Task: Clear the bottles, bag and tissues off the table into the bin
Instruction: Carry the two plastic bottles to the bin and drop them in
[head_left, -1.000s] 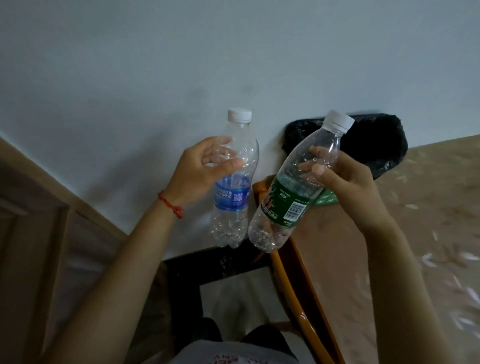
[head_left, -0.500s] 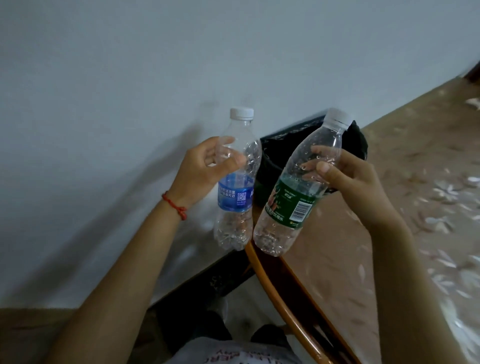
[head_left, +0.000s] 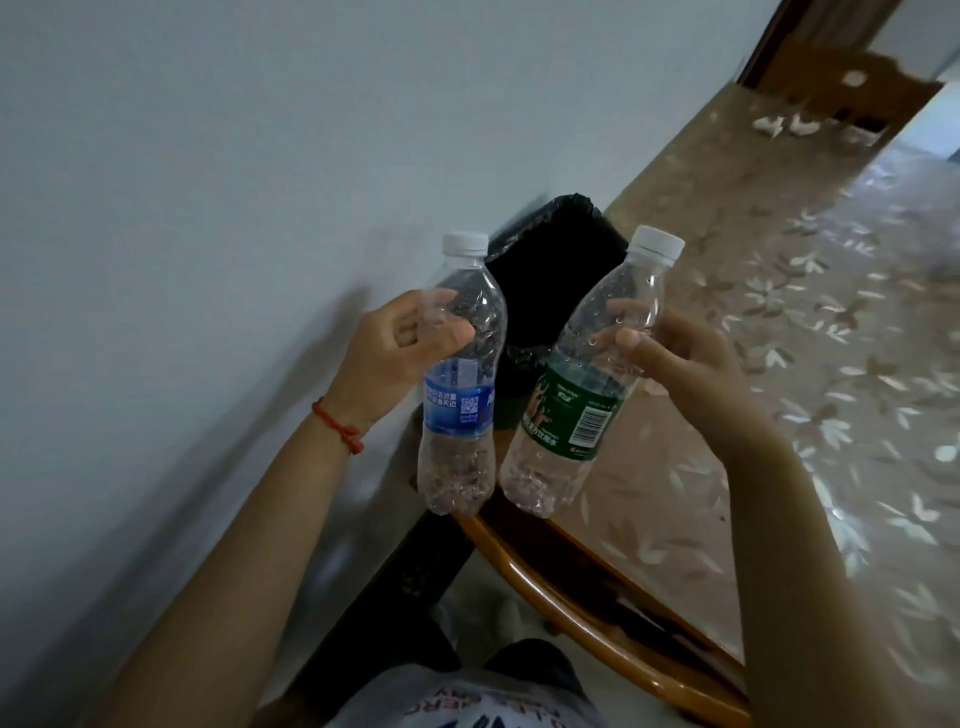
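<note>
Holding both bottles up in the air, our left hand has its fingers wrapped around the clear blue-labelled bottle, and our right hand grips the green-labelled bottle, tilted; both carry white caps. Behind and between them, against the wall, stands the black-lined bin, beside the floral-covered surface where white tissues lie far off.

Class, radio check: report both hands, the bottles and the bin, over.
Left hand grips blue-label bottle. Right hand grips green-label bottle. Black-lined bin just beyond, nothing between.
</note>
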